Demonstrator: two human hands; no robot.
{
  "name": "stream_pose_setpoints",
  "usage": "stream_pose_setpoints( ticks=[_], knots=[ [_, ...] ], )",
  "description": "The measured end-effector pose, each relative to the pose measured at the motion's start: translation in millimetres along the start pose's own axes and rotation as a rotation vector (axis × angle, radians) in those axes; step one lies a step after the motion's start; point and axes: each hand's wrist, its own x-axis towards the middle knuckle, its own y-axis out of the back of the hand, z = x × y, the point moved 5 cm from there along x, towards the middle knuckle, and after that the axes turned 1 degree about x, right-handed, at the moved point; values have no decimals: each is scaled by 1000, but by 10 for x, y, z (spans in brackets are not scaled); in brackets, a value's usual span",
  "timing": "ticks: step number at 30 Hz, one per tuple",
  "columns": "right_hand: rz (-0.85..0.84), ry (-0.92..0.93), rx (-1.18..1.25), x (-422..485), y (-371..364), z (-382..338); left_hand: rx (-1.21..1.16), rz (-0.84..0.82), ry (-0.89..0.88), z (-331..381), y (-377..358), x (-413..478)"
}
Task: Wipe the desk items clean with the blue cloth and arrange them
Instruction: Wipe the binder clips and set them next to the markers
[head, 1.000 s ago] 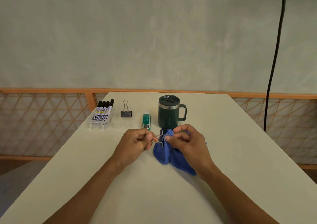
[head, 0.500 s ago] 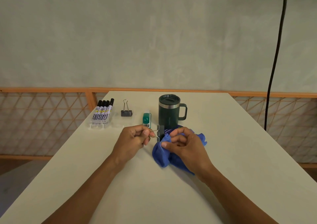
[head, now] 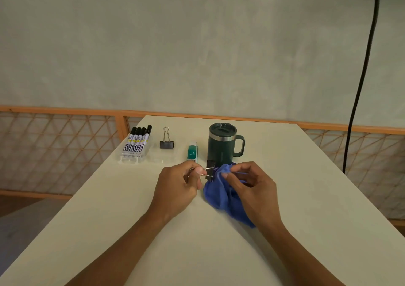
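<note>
Near the middle of the table (head: 306,198), just in front of the mug (head: 221,145), both hands work on one small item. The left hand (head: 179,187) has its grip closed on a binder clip (head: 210,165), thumb and forefinger pinching the wire handles, so the black body points to the right, toward the cloth. The right hand (head: 254,189) has its grip closed on the blue cloth (head: 219,195), fingers curled and pinching a bunched fold right against the clip's body. The rest of the cloth trails under that hand and lies on the table.

Along the far part of the table, four things stand in a row. At the left is a clear case of black-capped markers (head: 137,143). Next is a spare binder clip (head: 166,144) with its handles up, then a small green and white item (head: 192,153), then the dark green lidded mug, handle to the right. A black cable (head: 361,77) hangs at the right, and an orange wooden lattice rail (head: 54,149) runs behind the table.
</note>
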Motion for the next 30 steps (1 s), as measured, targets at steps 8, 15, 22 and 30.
stream_pose_setpoints(
  ticks=[8,15,22,30],
  knots=[
    [48,34,72,-30,-64,-59,118,-24,-118,53,-74,-46],
    [124,106,15,-26,-57,-111,172,-44,-134,50,-130,-59],
    [132,122,-69,-41,-78,-95,164,-15,-184,95,-152,-60],
    [135,89,-12,-22,-58,-101,207,3,-229,100,-144,-34]
  ],
)
